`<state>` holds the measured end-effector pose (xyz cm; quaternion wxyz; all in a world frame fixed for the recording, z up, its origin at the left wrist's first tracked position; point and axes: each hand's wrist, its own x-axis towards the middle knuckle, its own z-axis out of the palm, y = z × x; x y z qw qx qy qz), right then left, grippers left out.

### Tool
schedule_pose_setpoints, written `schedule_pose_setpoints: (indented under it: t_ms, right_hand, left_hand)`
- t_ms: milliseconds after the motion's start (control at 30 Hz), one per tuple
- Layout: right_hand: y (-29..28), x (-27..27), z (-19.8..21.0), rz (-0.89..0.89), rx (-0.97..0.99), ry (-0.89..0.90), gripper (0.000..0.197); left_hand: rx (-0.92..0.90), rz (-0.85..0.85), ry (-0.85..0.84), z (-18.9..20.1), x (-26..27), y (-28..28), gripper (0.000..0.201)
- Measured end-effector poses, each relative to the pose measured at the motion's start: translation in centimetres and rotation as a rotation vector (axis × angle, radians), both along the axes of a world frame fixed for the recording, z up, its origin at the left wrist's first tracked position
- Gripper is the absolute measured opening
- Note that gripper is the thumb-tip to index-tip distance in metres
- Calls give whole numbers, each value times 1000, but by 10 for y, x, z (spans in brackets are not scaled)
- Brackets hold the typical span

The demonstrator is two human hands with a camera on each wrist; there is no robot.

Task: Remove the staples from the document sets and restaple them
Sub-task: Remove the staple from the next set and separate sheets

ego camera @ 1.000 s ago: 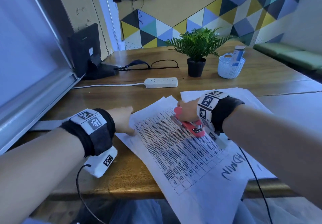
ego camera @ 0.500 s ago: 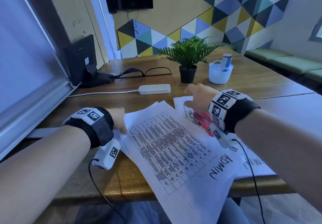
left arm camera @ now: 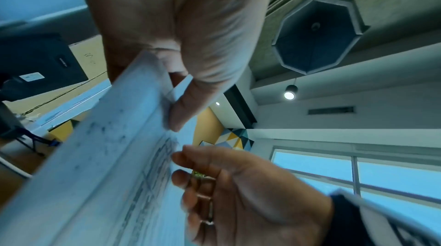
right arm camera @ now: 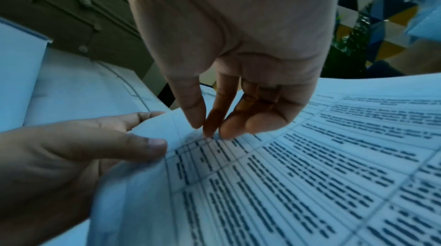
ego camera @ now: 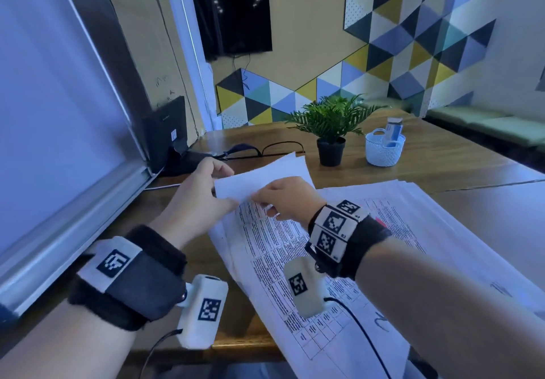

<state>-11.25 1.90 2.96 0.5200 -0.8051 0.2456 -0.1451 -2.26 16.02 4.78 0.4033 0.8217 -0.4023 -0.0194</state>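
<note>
Printed text on document set (ego camera: 283,263): blurred, unreadable. Stapler (ego camera: 380,221): mostly hidden behind right wrist. Staple: not made out anywhere.

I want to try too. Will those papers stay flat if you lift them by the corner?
Probably not. The document set already bends up where the left hand and right hand pinch it. It looks thin and light, so it would likely droop.

Ahead of your hands: potted plant (ego camera: 331,131) and white basket (ego camera: 384,148) stand on table (ego camera: 436,154), gap between them. Left blocked by board frame (ego camera: 73,225). Loose papers (ego camera: 442,231) cover right side.
</note>
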Motion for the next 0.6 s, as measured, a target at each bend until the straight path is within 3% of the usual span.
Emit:
schedule_pose_setpoints:
  t_ms: [167, 300, 500, 600]
  right_hand:
    - [0, -7, 2, -29, 107, 3, 27]
    - [-3, -12, 0, -49, 134, 11, 14]
    - [-1, -9, -1, -87, 18, -39, 22]
    - [-1, -8, -1, -104, -34, -97, 15]
  left_hand:
    - [-25, -5, -47, -6, -16, -1, 31]
    - [-13, -33, -76, -8, -19, -2, 27]
    - [-54, -15, -116, -10, -21, -8, 10]
    - [-56, 2, -99, -13, -14, -10, 8]
